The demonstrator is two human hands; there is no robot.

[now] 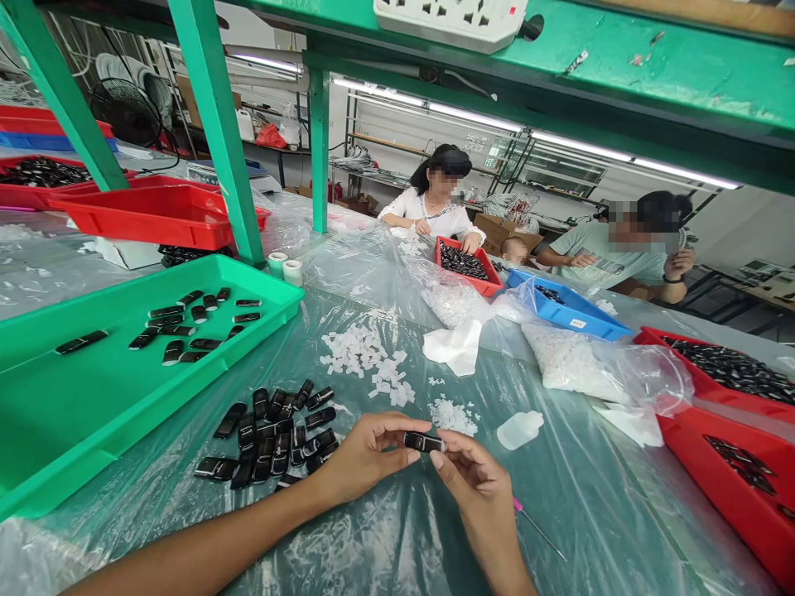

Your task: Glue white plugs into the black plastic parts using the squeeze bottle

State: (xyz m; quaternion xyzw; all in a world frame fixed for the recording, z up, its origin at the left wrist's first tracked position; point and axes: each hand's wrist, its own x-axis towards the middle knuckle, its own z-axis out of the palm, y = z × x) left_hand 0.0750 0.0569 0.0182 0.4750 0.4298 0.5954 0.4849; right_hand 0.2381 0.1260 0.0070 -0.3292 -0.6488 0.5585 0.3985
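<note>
Black piece (422,442), pinched at both ends — left hand (360,457), right hand (477,476)

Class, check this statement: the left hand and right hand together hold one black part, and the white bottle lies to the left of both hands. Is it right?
Not quite: the head view shows the white bottle lying to the right of both hands. The left hand and right hand do together hold one black part.
</note>
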